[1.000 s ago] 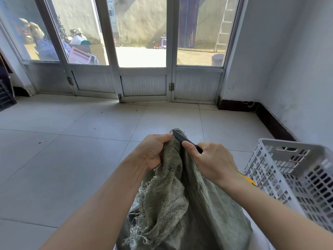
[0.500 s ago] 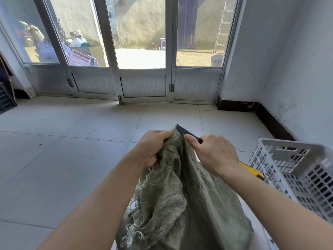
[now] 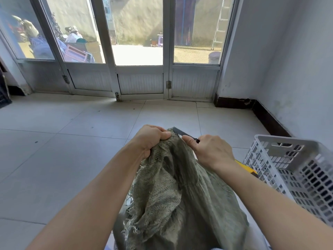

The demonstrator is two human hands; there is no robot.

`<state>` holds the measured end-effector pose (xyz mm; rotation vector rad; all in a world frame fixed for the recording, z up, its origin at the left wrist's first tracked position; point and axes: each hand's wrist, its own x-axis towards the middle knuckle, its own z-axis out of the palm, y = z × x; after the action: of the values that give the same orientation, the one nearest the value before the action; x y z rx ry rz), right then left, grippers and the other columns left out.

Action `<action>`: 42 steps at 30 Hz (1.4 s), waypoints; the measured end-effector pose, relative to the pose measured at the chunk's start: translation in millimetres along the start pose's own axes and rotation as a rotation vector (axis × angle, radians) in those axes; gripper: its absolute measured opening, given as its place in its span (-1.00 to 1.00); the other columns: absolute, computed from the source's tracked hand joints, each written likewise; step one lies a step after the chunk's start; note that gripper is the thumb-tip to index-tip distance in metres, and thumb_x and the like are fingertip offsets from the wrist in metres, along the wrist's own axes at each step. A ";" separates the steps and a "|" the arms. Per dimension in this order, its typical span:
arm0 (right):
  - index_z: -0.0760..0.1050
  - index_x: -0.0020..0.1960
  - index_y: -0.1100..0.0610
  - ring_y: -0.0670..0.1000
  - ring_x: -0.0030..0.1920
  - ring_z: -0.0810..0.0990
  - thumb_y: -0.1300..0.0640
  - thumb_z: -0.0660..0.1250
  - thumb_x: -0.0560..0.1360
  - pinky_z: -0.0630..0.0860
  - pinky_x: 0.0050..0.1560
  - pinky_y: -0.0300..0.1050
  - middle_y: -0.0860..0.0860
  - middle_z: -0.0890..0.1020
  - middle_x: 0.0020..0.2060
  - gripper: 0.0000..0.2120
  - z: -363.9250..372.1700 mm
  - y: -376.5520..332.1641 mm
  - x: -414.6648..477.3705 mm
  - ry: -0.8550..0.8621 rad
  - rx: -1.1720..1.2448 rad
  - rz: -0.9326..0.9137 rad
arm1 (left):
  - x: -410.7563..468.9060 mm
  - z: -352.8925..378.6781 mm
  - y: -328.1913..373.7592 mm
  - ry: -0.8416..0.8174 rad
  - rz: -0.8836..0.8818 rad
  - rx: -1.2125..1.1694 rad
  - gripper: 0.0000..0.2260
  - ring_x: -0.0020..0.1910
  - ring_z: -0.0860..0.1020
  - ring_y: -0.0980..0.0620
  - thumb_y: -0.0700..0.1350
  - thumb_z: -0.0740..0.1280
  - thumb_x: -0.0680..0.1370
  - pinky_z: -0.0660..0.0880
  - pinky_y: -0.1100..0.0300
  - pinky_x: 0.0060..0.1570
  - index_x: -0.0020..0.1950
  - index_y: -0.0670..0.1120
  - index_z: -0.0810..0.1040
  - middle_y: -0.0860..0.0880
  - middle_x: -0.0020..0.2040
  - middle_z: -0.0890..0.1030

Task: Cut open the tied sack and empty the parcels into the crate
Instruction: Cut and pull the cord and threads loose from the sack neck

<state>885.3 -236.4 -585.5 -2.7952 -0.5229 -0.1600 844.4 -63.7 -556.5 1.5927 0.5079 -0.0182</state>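
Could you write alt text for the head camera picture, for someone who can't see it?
A person's left hand grips the bunched top of a grey-green woven sack while the right hand holds a dark blade against it. A white plastic crate stands to the right on a tiled floor, glass doors beyond.

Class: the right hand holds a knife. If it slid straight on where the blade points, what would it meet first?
The sack, at its bunched neck, which the knife seems to touch; just beyond is the left hand gripping it, though depth is unclear.
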 end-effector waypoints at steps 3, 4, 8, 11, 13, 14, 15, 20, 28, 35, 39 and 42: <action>0.36 -0.36 0.12 0.09 -0.32 0.45 -0.44 -0.11 0.46 0.28 -0.39 -0.11 0.03 0.46 -0.39 -0.32 5.8 4.2 4.9 -0.052 0.120 0.051 | 1.1 -3.7 1.3 0.028 -0.007 0.022 -0.93 -0.35 0.61 -0.06 -0.29 0.36 0.50 0.56 0.14 -0.29 -0.17 -0.22 0.61 -0.15 -0.29 0.62; 0.39 -0.35 0.15 0.11 -0.29 0.48 -0.42 -0.08 0.49 0.36 -0.33 -0.08 0.07 0.50 -0.37 -0.32 3.0 13.0 7.9 -0.071 0.254 0.140 | 0.6 -8.7 -0.6 0.056 0.000 0.058 -0.94 -0.34 0.61 -0.05 -0.28 0.36 0.51 0.56 0.16 -0.30 -0.14 -0.23 0.62 -0.16 -0.26 0.63; 0.44 -0.35 0.24 0.18 -0.23 0.53 -0.33 -0.04 0.55 0.47 -0.16 0.02 0.17 0.54 -0.36 -0.30 -9.9 48.1 12.0 -0.010 0.401 0.348 | -6.0 -24.5 -15.8 0.080 0.003 0.100 -0.92 -0.34 0.59 -0.01 -0.25 0.35 0.52 0.54 0.25 -0.38 -0.12 -0.24 0.63 -0.13 -0.26 0.62; 0.34 -0.44 0.18 0.08 -0.42 0.40 -0.39 0.02 0.49 0.36 -0.29 -0.07 0.08 0.43 -0.49 -0.32 -6.4 27.4 12.8 -0.117 0.486 0.260 | -3.3 -8.7 -15.2 -0.033 0.025 0.113 -0.90 -0.28 0.61 -0.05 -0.22 0.36 0.51 0.56 0.14 -0.21 -0.18 -0.18 0.64 -0.13 -0.26 0.62; 0.43 -0.37 0.19 0.01 -0.45 0.38 -0.37 0.17 0.45 0.33 -0.32 -0.14 0.01 0.41 -0.51 -0.39 -12.8 8.9 12.3 -0.136 0.569 0.163 | -2.4 1.3 -8.8 -0.084 0.056 0.148 -0.89 -0.24 0.61 -0.07 -0.20 0.37 0.52 0.59 0.08 -0.12 -0.19 -0.17 0.64 -0.13 -0.25 0.63; 0.48 -0.31 0.18 -0.05 -0.44 0.39 -0.29 0.28 0.45 0.33 -0.34 -0.17 -0.03 0.42 -0.49 -0.48 -16.7 2.4 12.7 -0.127 0.626 0.103 | -2.4 3.1 -6.7 -0.103 0.064 0.156 -0.88 -0.23 0.61 -0.08 -0.20 0.37 0.52 0.59 0.06 -0.09 -0.20 -0.16 0.64 -0.13 -0.26 0.63; 0.53 -0.24 0.16 -0.12 -0.44 0.41 -0.17 0.37 0.45 0.33 -0.36 -0.25 -0.07 0.44 -0.46 -0.63 -19.1 -1.0 14.2 -0.112 0.701 0.046 | -2.4 3.7 -5.4 -0.118 0.070 0.159 -0.88 -0.25 0.60 -0.07 -0.21 0.37 0.51 0.59 0.06 -0.07 -0.22 -0.16 0.64 -0.13 -0.27 0.63; 0.58 -0.07 0.17 -0.23 -0.40 0.51 0.22 0.41 0.47 0.39 -0.35 -0.40 -0.03 0.55 -0.34 -0.95 -18.8 -13.3 18.1 -0.135 0.846 -0.074 | -5.7 2.5 -5.1 -0.154 0.084 0.207 -0.85 -0.30 0.57 -0.02 -0.22 0.39 0.49 0.57 0.11 -0.16 -0.28 -0.12 0.64 -0.09 -0.31 0.61; 0.48 -0.18 0.24 -0.09 -0.57 0.34 0.32 0.38 0.46 0.28 -0.55 -0.25 -0.05 0.48 -0.56 -0.91 -16.9 -13.3 15.8 -0.308 1.085 0.040 | -1.7 0.2 -6.8 -0.108 0.135 0.320 -0.86 -0.29 0.54 0.02 -0.22 0.42 0.47 0.54 0.15 -0.20 -0.29 -0.08 0.62 -0.05 -0.31 0.59; 0.49 -0.18 0.26 -0.07 -0.56 0.33 0.34 0.34 0.47 0.29 -0.56 -0.26 0.10 0.53 -0.41 -0.93 -24.1 5.1 16.8 -0.370 1.192 0.186 | 6.5 -13.4 -9.8 0.043 0.181 0.285 -0.95 -0.20 0.57 -0.03 -0.22 0.41 0.47 0.58 0.07 -0.03 -0.17 -0.10 0.64 -0.08 -0.23 0.60; 0.52 -0.09 0.27 -0.06 -0.54 0.34 0.18 0.42 0.47 0.30 -0.57 -0.25 0.10 0.61 -0.34 -0.84 -16.9 -11.4 12.5 -0.336 1.218 0.176 | 1.2 0.4 -3.9 -0.105 0.189 0.238 -0.88 -0.27 0.55 -0.04 -0.32 0.44 0.41 0.56 0.05 -0.07 -0.24 -0.12 0.60 -0.08 -0.30 0.58; 0.50 -0.15 0.25 -0.04 -0.54 0.31 0.24 0.40 0.48 0.26 -0.56 -0.23 0.09 0.56 -0.40 -0.90 -18.4 -21.2 13.0 -0.286 1.156 0.162 | -0.7 2.7 -2.8 -0.165 0.169 0.144 -0.83 -0.31 0.53 -0.06 -0.39 0.43 0.38 0.55 0.04 -0.13 -0.26 -0.15 0.55 -0.10 -0.33 0.54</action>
<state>888.5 -218.6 -560.3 -1.7017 -0.2877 0.4466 843.7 -66.5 -559.2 1.7540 0.2466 -0.0590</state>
